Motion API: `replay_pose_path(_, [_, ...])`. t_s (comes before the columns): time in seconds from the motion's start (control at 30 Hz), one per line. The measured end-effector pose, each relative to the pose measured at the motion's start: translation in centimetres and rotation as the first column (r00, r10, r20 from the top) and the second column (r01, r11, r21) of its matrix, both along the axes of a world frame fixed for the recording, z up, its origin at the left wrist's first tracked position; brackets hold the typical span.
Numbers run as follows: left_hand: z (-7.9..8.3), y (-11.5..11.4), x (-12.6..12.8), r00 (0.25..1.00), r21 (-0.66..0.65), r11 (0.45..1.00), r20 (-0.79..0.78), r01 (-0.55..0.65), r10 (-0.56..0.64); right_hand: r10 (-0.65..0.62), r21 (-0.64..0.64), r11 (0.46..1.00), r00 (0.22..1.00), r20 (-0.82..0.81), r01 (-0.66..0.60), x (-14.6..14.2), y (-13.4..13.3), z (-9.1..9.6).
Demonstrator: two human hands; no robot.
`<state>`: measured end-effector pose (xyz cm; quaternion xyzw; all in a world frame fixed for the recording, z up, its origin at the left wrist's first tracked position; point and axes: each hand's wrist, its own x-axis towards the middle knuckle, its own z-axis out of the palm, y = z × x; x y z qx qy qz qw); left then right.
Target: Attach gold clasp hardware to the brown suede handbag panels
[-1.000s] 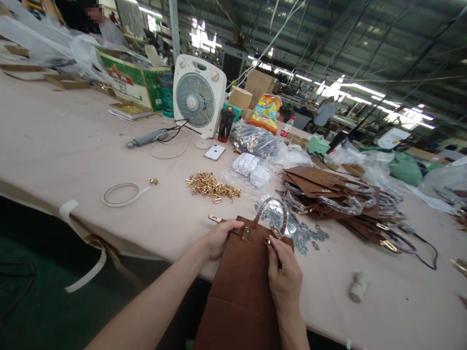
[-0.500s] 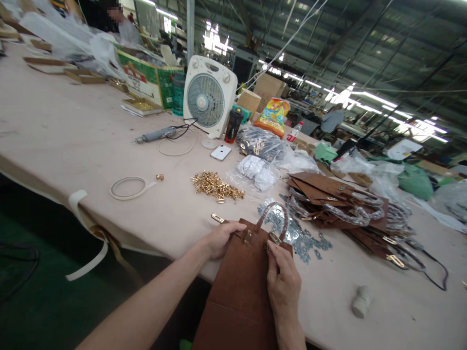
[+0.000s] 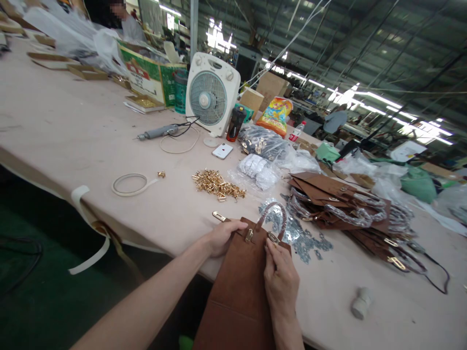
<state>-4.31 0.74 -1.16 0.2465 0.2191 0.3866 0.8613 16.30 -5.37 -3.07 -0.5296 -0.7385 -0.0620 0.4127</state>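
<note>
A brown handbag [image 3: 241, 287] lies over the table's front edge toward me, its plastic-wrapped handle [image 3: 274, 209] pointing away. My left hand [image 3: 220, 238] grips the bag's upper left side, thumb on top and fingers underneath. Beside that thumb is a gold clasp [image 3: 249, 236] on the panel, and a strap with a gold plate [image 3: 219, 216] sticks out to the left. My right hand [image 3: 280, 274] is closed, thumb and fingertips pinched at a second gold plate [image 3: 273, 237] near the handle's right end. Whatever small piece those fingertips hold is hidden.
Small gold fittings [image 3: 218, 185] lie heaped beyond the bag, with flat metal plates [image 3: 304, 240] to its right. More brown bags [image 3: 335, 201] are stacked farther right. A tape roll [image 3: 129, 184], electric screwdriver [image 3: 157, 132], phone [image 3: 222, 151] and fan [image 3: 209, 97] stand or lie on the table.
The view has shifted slightly. My right hand has moved a little left and stays pinched at the gold plate; my left hand keeps its grip on the bag.
</note>
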Motion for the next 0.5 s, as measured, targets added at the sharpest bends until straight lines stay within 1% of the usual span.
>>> replay_pose_path(0.17, [0.16, -0.09, 0.00, 0.999, -0.017, 0.999, -0.019, -0.031, 0.031, -0.087, 0.049, 0.995, 0.988, 0.126, 0.082, -0.24, -0.04, -0.23])
replay_pose_path(0.3, [0.27, -0.18, -0.03, 1.000, -0.016, 0.999, -0.005, -0.030, 0.030, -0.123, 0.042, 0.992, 0.974, 0.188, 0.117, -0.37, -0.21, -0.36])
replay_pose_path(0.4, [0.25, -0.17, -0.05, 0.999, -0.021, 0.999, -0.013, -0.042, 0.042, -0.129, 0.021, 0.992, 0.968, 0.215, 0.128, -0.38, -0.42, -0.48])
replay_pose_path(0.5, [0.14, -0.10, 0.00, 0.997, -0.032, 0.997, -0.029, -0.066, 0.065, -0.108, 0.018, 0.994, 0.965, 0.238, 0.107, -0.17, -0.53, -0.61])
